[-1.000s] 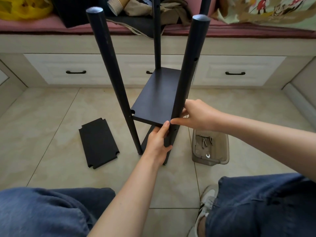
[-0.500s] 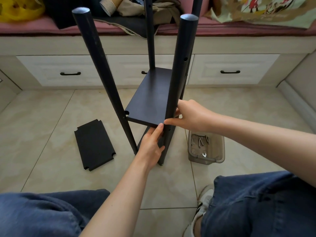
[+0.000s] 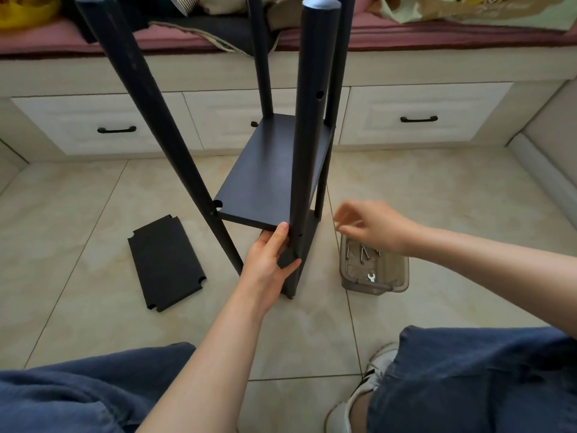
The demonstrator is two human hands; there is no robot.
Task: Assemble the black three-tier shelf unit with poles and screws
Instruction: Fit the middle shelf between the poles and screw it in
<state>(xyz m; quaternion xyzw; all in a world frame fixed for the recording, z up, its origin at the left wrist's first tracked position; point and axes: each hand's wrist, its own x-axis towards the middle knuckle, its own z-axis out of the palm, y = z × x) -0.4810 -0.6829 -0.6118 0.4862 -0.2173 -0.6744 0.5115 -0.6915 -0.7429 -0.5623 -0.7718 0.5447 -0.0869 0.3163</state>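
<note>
1. Head view, centre of the frame: the black shelf unit [image 3: 271,176] stands upright on the tiled floor [image 3: 93,214]. It has four poles and a middle shelf board fitted between them, with a lower board partly visible beneath.
2. The near right pole [image 3: 312,120] rises to the top edge of the frame. The near left pole [image 3: 150,104] leans out toward the upper left.
3. The left hand [image 3: 268,260] is just below centre. Its fingers are curled round the near right pole under the middle shelf's front corner, and the forefinger reaches up to touch the shelf's front edge.
4. The right hand [image 3: 374,226] hovers right of centre, apart from the pole and above the tray [image 3: 368,287]. It is blurred. The fingers are bent with the tips close together, and I cannot tell whether they hold anything.
5. The translucent tray sits on the floor just right of the unit. It holds several screws [image 3: 363,251] and a small wrench [image 3: 371,277].
6. A loose black shelf board [image 3: 165,262] with notched corners lies flat on the floor, left of the unit.
7. Across the upper frame runs a pale bench with drawers [image 3: 418,119], topped by a pink cushion [image 3: 437,35] piled with cloth items.
8. The person's denim-clad legs [image 3: 78,395] fill the bottom corners, with a shoe [image 3: 359,395] beside the right one.
</note>
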